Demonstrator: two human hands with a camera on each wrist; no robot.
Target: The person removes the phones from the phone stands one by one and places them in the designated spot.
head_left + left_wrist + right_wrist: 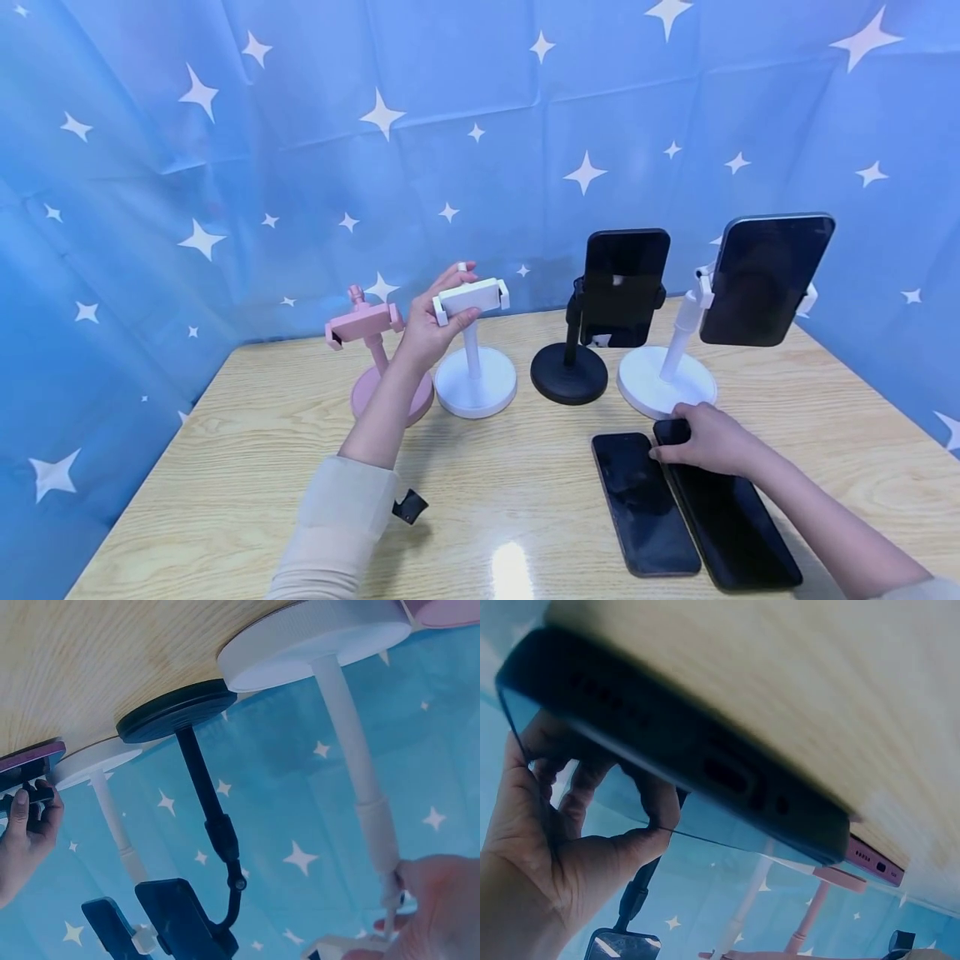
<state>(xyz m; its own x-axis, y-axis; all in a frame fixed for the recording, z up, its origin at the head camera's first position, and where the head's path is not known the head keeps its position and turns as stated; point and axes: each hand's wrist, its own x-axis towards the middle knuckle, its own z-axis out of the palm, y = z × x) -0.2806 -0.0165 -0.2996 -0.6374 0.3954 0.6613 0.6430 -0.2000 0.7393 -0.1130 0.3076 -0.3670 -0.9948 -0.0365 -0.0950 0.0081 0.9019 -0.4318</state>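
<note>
My left hand grips the holder at the top of a white phone stand, fingers behind it and thumb at its lower edge. In the left wrist view the same hand holds the joint under the holder. That holder carries no phone. At the right, my right hand bends over the far end of a large black phone lying on the table, thumb at its left edge. A second dark phone lies flat just left of it. The right wrist view shows curled fingers at the phone's far end.
A pink stand with a bare holder stands left of the white one. To the right, a black stand and another white stand each hold an upright phone. A starry blue curtain hangs behind the wooden table.
</note>
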